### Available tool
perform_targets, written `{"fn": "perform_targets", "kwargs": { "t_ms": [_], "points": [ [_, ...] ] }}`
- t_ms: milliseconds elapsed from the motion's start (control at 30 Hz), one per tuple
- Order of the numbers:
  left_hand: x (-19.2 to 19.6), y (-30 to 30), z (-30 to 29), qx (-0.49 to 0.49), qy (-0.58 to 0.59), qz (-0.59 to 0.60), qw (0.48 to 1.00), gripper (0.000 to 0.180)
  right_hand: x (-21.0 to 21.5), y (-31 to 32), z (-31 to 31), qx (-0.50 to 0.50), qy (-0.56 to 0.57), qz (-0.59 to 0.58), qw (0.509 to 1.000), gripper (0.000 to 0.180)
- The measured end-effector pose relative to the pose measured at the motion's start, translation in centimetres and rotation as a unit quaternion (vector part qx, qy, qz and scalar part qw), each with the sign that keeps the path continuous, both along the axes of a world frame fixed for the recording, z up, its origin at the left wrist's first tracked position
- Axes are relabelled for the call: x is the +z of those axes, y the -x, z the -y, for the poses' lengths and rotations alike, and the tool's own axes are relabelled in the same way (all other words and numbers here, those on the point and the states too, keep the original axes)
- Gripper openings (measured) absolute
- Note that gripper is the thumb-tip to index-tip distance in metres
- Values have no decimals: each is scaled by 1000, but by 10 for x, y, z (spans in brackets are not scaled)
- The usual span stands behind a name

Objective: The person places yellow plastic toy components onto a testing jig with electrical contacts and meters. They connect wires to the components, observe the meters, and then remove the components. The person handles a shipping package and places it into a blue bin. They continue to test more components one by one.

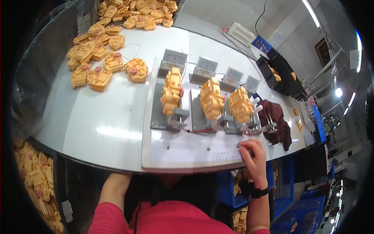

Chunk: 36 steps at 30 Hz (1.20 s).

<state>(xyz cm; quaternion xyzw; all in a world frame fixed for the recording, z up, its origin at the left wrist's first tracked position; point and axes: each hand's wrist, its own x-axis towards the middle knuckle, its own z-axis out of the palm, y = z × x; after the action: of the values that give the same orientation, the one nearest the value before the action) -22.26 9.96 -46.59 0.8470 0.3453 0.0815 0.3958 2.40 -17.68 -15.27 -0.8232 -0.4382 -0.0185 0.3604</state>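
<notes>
At the front right of a white test board, my right hand has its thumb and forefinger closed on a small metal toggle switch. Two similar switches stand along the same edge. Behind them, three yellow plastic gearbox-like assemblies, one at left, one in the middle and one at right, sit upright in grey clamp fixtures. Panel meters stand at the back of the board. My left forearm goes under the table's front edge, which hides the left hand.
Loose yellow assemblies lie on the table's left, with a large heap behind. A dark red cloth lies right of the fixtures. Black bins stand at the back right. A blue crate and a container of yellow parts are below table level.
</notes>
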Motion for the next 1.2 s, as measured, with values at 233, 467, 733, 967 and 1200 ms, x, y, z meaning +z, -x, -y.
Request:
{"fn": "perform_targets", "kwargs": {
  "t_ms": [233, 467, 733, 967, 1200],
  "points": [
    [-6, 2, -10, 10, -3, -10, 1000, 26, 0, 4, -5, -49, 21, -28, 998, 12],
    [-8, 3, -21, 4, 1, -25, 1000, 27, 0, 5, -7, -70, 35, -24, 997, 14],
    [-18, -23, -41, -15, -16, -26, 999, 28, 1, 1, -7, -63, 53, -40, 996, 13],
    [-25, -51, -56, -14, -4, -24, 1000, 28, 0, -4, -1, -9, 6, -31, 999, 15],
    [-25, -56, -65, -7, -3, -32, 999, 29, -3, -7, 4, -9, -1, -4, 1000, 15]
  ]
}}
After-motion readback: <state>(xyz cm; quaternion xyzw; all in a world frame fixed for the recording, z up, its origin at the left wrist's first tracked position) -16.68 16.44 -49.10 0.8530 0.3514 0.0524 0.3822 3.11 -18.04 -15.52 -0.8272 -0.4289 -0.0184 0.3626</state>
